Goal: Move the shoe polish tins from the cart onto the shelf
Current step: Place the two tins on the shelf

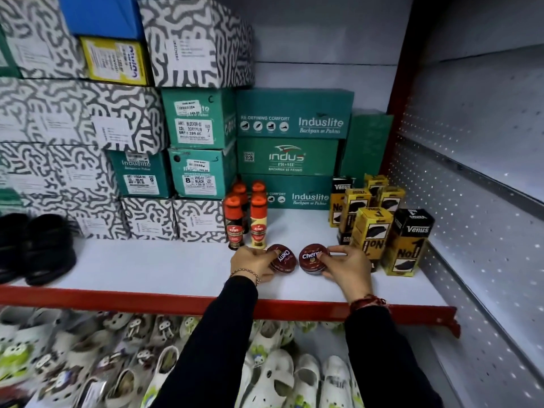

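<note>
Nearest the camera, white clogs (273,375) fill the lower level beneath the shelf (164,269), whose front edge is red. 2 dark sleeves reach over that edge. The left hand (253,262) wraps its fingers around the left tin (282,258), a dark red round tin lettered "Cherry". The right hand (347,265) grips the right tin (312,260) of the same kind from its right side. Both tins sit on the white shelf surface, just beside each other, near the front. Just behind the left hand stand 4 polish bottles (245,219) with orange caps. Behind and right of the right hand stands a cluster of yellow and black boxes (379,225). On the far left rest black shoes (38,245). Farthest back, green shoeboxes (291,148) and patterned black-and-white shoeboxes (88,134) are stacked against the wall.
</note>
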Tool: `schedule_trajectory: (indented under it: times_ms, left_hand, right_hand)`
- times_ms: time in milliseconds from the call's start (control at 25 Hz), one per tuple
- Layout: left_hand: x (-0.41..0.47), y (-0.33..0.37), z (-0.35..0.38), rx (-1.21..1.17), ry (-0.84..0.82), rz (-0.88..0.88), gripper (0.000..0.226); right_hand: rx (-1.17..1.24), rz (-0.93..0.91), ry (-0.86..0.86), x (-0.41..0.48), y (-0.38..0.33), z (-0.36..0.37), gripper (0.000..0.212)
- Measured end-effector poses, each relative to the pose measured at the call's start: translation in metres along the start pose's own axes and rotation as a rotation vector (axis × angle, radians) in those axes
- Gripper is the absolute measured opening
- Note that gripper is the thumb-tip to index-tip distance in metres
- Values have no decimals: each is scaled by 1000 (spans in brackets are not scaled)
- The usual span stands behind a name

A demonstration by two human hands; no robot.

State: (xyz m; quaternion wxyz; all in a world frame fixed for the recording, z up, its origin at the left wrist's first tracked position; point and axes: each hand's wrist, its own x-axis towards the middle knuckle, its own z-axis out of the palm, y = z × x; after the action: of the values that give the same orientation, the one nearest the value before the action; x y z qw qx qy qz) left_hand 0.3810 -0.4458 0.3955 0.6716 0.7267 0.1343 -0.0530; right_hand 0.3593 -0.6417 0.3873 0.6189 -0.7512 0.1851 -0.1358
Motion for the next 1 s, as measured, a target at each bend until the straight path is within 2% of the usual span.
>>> schedule_trajectory:
  times_ms: [240, 360, 480, 680, 800, 1000]
  left_hand:
    - [1, 7, 10, 501, 179, 136, 39]
    - [-4, 8, 12, 672, 245, 197, 40]
    - [-16, 11, 7, 727, 341, 296, 36]
    - [-45, 17, -28, 735, 499, 508, 35]
    - [-59, 18, -60, 813, 509, 630, 47]
    - [-93, 3, -136, 993, 682, 608, 62]
  right_hand:
    - [-492, -192, 116, -2, -7, 7, 30]
    - [-623, -259, 135, -12, -13, 8, 34]
    - [-630, -397, 123, -20, -20, 11, 36]
    - [-575, -605, -33, -40, -38, 31, 44]
    - [-523, -699, -93, -58, -54, 53, 52]
    - [-539, -903, -234, -109, -77, 122, 60]
